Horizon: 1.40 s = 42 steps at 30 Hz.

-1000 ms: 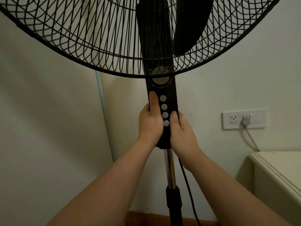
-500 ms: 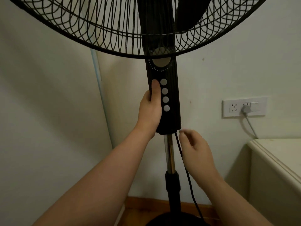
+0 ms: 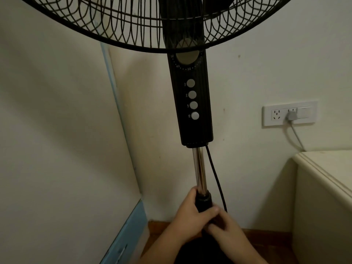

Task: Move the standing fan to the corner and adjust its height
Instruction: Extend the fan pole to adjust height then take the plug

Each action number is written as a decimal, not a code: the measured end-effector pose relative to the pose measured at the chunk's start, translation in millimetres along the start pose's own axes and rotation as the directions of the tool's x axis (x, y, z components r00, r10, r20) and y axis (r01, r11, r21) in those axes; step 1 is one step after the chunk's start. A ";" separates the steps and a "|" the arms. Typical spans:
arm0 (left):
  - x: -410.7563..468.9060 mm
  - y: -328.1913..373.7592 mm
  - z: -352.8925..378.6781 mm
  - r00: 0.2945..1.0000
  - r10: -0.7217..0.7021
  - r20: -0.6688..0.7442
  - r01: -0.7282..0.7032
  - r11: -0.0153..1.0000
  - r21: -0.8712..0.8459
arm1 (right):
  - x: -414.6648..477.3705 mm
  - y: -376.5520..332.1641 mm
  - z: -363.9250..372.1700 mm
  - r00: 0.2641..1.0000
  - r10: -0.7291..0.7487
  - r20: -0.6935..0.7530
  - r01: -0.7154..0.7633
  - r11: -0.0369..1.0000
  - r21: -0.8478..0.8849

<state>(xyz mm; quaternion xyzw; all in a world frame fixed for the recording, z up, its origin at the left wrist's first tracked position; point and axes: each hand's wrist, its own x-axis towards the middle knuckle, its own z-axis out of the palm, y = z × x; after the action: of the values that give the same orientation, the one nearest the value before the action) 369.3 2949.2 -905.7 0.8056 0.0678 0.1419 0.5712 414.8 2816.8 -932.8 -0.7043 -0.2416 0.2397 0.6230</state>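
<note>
The black standing fan stands in the room's corner, its wire cage filling the top of the view. Its control column (image 3: 196, 103) carries a timer dial and several grey buttons. Below it a chrome inner pole (image 3: 199, 169) runs down into a black height collar (image 3: 203, 201). My left hand (image 3: 190, 216) is wrapped around that collar from the left. My right hand (image 3: 224, 228) grips the black pole just under the collar, its fingers touching my left thumb. The fan's black cord (image 3: 215, 178) hangs to the right of the pole. The base is mostly hidden behind my arms.
A white wall socket (image 3: 289, 113) with a grey plug and cable is on the right wall. A cream cabinet (image 3: 323, 187) stands at the right. A pale blue strip (image 3: 122, 242) edges the left wall down to the wooden floor.
Both hands left the control column and dropped down to the collar at the pole joint. The view tilted lower, so the fan head sits higher in frame.
</note>
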 end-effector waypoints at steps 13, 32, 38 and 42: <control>6.2 -1.6 3.5 1.000 0.013 -0.013 -0.011 0.988 0.154 | 6.4 32.6 36.8 0.968 0.118 -0.224 -0.193 0.915 -0.354; -0.9 -3.2 -3.0 0.999 0.036 -0.014 -0.033 0.987 0.159 | 4.4 26.9 32.4 0.986 0.086 -0.145 -0.145 0.874 -0.465; -8.4 -5.8 4.8 0.993 0.080 -0.088 -0.070 0.992 0.109 | -4.8 -5.1 -10.2 0.965 -0.159 -0.209 0.000 0.797 -0.605; -16.1 -8.1 11.9 0.989 -0.024 -0.147 0.047 0.987 0.153 | -2.9 -10.7 -23.0 0.828 -0.314 -0.465 0.115 0.907 -0.406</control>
<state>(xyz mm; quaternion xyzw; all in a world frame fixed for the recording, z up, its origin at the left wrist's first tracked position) 358.1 2936.8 -919.4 0.8342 0.1343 0.1838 0.5023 426.7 2798.6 -919.5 -0.8122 -0.1828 -0.0810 0.5480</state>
